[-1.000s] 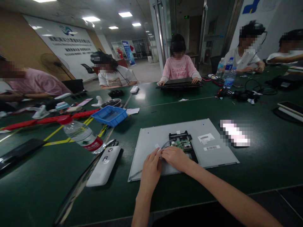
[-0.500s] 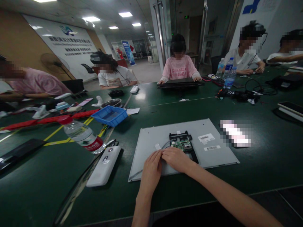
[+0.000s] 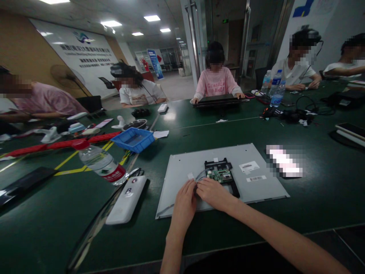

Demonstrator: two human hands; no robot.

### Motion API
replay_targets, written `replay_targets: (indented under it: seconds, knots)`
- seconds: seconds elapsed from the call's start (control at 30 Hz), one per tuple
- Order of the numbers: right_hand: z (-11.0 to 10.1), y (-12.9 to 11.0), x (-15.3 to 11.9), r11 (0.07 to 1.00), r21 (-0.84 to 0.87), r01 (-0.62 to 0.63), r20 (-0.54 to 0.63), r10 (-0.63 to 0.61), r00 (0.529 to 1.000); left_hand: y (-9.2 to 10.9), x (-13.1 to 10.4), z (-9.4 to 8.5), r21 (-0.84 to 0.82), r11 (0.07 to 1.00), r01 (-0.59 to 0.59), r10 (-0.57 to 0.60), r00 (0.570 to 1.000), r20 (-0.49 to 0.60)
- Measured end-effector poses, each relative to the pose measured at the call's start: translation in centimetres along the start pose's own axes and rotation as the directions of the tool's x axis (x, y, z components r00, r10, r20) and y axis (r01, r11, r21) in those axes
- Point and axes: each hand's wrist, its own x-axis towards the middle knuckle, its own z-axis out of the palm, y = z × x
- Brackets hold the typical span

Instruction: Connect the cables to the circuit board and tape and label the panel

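Observation:
A flat metal display panel (image 3: 182, 163) lies on the green table with a black bracket (image 3: 234, 186) and a green circuit board (image 3: 219, 175) on it. A thin grey cable (image 3: 201, 173) leaves the board and passes under my fingers, then shows again near the panel's left corner. My left hand (image 3: 184, 198) and my right hand (image 3: 213, 193) meet over this cable, fingertips pinched together and nearly touching. Just beyond my fingertips is a small strip of whitish tape (image 3: 191, 176). The exact grip under the fingers is hidden.
Left of the panel lie a white power bank (image 3: 127, 199), a tilted water bottle (image 3: 99, 161) and a blue tray (image 3: 133, 139). A bright-screened phone (image 3: 285, 161) is to the right. Across the table, a person in pink (image 3: 216, 82) holds a dark panel (image 3: 219, 100); others sit alongside.
Both hands stay at nearly the same spot on the cable, with only slight finger movement. The whole view has shifted a little.

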Motion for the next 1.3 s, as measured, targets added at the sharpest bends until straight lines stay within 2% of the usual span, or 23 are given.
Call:
replay_targets:
  seconds: [0.13, 0.43, 0.67, 0.83, 0.93, 0.97, 1.03, 1.1, 1.17, 1.3]
  knots:
    - [-0.2, -0.5, -0.4, 1.000, -0.003, -0.022, 0.011, 0.022, 1.000, 0.4, 0.3, 0.0, 0.033, 0.998, 0.048, -0.048, 0.999, -0.001]
    - [-1.3, -1.8, -3.2, 0.990, 0.118, -0.081, 0.039, 0.077, 0.996, 1.0, 1.0, 0.4, 0.131, 0.982, 0.134, -0.135, 0.991, -0.001]
    - [-1.4, -2.6, -3.7, 0.976, 0.181, -0.120, 0.052, 0.112, 0.992, 0.8, 0.8, 0.6, 0.189, 0.976, 0.105, -0.106, 0.994, -0.004]
    - [-3.4, -1.3, -4.4, 0.948, 0.283, -0.144, 0.027, 0.142, 0.989, 1.0, 0.9, 0.4, 0.228, 0.968, 0.102, -0.112, 0.993, 0.031]
    - [-4.0, 1.4, -6.0, 0.906, 0.304, -0.295, 0.005, 0.308, 0.951, 1.4, 1.1, 0.0, 0.243, 0.964, 0.110, -0.125, 0.991, 0.050]
    - [-3.8, 2.6, -6.7, 0.882, 0.294, -0.369, -0.005, 0.387, 0.922, 1.5, 1.1, -0.1, 0.248, 0.962, 0.111, -0.128, 0.990, 0.054]
    - [-2.8, 4.8, -8.5, 0.808, 0.251, -0.533, -0.020, 0.555, 0.832, 1.8, 1.2, -0.3, 0.257, 0.960, 0.116, -0.135, 0.989, 0.055]
    - [-1.4, 6.4, -10.2, 0.749, 0.206, -0.630, 0.002, 0.644, 0.765, 2.0, 1.2, -0.4, 0.264, 0.957, 0.120, -0.139, 0.989, 0.054]
    - [-0.1, 7.3, -11.6, 0.733, 0.170, -0.658, 0.032, 0.663, 0.748, 2.1, 1.3, -0.5, 0.270, 0.955, 0.123, -0.142, 0.989, 0.051]
    - [0.7, 7.3, -12.5, 0.751, 0.143, -0.645, 0.065, 0.643, 0.763, 2.2, 1.3, -0.6, 0.277, 0.952, 0.128, -0.146, 0.988, 0.045]
